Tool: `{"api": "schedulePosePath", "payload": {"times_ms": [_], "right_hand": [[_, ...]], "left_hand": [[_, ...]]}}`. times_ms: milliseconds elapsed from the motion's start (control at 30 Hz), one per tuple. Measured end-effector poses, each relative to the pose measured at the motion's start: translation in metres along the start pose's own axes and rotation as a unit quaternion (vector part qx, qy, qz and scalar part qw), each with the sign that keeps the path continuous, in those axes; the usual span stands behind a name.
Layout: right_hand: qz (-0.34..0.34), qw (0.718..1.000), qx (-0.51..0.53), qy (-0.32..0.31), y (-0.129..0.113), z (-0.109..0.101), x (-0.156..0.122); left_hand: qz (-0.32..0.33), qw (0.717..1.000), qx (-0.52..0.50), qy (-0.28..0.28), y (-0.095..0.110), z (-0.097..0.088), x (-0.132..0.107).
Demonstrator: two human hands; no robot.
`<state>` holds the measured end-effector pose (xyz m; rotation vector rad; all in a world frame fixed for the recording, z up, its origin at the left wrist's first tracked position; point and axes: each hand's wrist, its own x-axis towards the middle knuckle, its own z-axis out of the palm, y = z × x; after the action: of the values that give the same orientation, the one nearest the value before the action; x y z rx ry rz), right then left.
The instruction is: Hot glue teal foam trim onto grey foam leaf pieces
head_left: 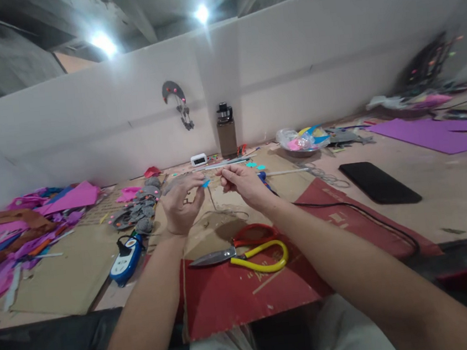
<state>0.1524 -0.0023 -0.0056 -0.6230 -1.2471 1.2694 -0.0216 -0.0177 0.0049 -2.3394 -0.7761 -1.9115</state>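
Between thumb and fingertips, my left hand pinches a small blue piece of craft sheet. Just to its right, my right hand is closed, thumb pressed on the curled fingers; whatever it may hold is too small to make out. A dark thin cord hangs below, between the hands. Scissors with one red and one yellow handle lie nearer me on a red cardboard sheet, blades pointing left. Partly hidden behind my right hand is a blue tool, perhaps a glue gun.
Grey felt pieces and a blue-and-white power strip lie left, beside colourful scraps. A bottle stands by the wall. Rightward are a bowl of scraps, a black phone, a cable and purple sheets.
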Motion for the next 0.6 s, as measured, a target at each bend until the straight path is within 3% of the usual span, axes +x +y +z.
{"api": "schedulePosePath", "payload": {"times_ms": [100, 233, 433, 600], "right_hand": [[-0.058, 0.995, -0.078, -0.001, -0.004, -0.001, -0.001], [-0.147, 0.979, -0.131, -0.045, -0.007, -0.002, -0.002], [-0.233, 0.953, -0.155, -0.119, -0.009, -0.004, -0.003], [-0.264, 0.945, -0.164, -0.107, -0.013, -0.002, -0.006]], "left_hand": [[0.141, 0.987, 0.049, -0.053, 0.003, -0.004, 0.0], [0.193, 0.975, 0.075, -0.085, 0.002, -0.005, 0.0], [0.163, 0.983, 0.049, -0.071, 0.0, -0.006, -0.002], [0.071, 0.996, -0.021, -0.058, 0.008, -0.003, -0.003]]}}
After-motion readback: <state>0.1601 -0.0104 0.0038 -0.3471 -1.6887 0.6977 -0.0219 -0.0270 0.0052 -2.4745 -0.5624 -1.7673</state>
